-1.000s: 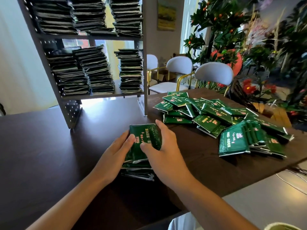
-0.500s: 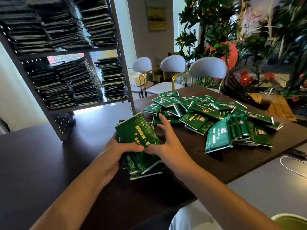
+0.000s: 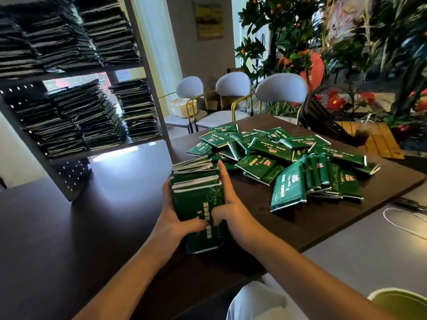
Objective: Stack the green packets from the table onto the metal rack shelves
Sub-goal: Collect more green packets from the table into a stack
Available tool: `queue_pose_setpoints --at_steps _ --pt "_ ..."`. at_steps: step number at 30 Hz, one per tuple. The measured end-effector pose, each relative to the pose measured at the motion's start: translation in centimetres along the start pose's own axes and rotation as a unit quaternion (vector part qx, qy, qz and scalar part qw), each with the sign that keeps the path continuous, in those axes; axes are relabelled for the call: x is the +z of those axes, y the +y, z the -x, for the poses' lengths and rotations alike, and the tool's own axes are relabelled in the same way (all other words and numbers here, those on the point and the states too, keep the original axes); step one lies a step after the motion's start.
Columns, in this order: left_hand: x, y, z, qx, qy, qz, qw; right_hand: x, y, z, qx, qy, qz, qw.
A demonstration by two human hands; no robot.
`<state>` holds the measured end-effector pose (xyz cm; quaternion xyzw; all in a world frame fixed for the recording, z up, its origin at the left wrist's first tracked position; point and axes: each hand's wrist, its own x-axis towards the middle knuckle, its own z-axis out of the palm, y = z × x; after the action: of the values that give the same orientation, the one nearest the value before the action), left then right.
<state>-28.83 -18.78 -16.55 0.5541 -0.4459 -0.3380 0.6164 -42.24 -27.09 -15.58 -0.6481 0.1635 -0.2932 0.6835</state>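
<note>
Left hand (image 3: 172,219): gripping packet bundle (image 3: 198,202), fingers curling round its left side.
Right hand (image 3: 233,218): clasping bundle's right side, thumb pressing its face.

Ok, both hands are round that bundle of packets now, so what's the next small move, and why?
Probably lift the bundle clear of the table and carry it left toward the rack. The left hand and right hand already clamp it from both sides and its edges look roughly squared. The shelves hold tall stacks, so aim for whichever stack leaves room above.
</note>
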Motion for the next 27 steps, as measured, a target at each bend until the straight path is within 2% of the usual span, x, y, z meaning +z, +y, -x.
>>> queue_pose_setpoints --at_steps 3,8,11,13,16,19,21,23,25,27 --pt "-0.4 0.7 0.2 0.028 -0.013 -0.031 0.999 -0.7 -0.3 0.2 -0.021 0.011 -0.006 1.0" --pt "-0.1 0.4 1.3 -0.02 0.016 -0.035 0.999 -0.1 0.2 0.6 0.005 -0.013 0.037 0.999" --pt "0.1 1.9 0.1 -0.059 0.028 -0.013 0.998 0.1 -1.1 0.9 -0.002 0.028 0.097 0.995" --pt "0.2 3.2 -0.8 -0.124 0.013 0.021 0.992 -0.5 -2.8 1.2 0.017 0.049 0.196 0.979" --pt "0.2 3.9 -2.0 -0.238 -0.033 0.032 0.97 -2.0 -5.5 1.8 0.015 0.067 0.402 0.913" --pt "0.6 3.8 -2.6 -0.28 -0.056 0.004 0.958 -3.7 -7.7 2.3 0.005 0.089 0.53 0.843" --pt "0.9 3.7 -2.6 -0.256 -0.045 -0.051 0.964 -5.5 -8.0 2.5 0.031 0.061 0.656 0.752" --pt "1.5 3.7 -2.6 -0.222 -0.023 -0.108 0.969 -6.9 -7.7 2.9 0.089 -0.008 0.732 0.675" --pt "1.8 3.5 -2.8 -0.196 0.021 -0.14 0.97 -7.8 -6.8 3.1 0.145 -0.051 0.762 0.629" --pt "1.9 3.4 -2.8 -0.178 0.058 -0.14 0.972 -8.2 -6.0 3.2 0.18 -0.039 0.772 0.608"
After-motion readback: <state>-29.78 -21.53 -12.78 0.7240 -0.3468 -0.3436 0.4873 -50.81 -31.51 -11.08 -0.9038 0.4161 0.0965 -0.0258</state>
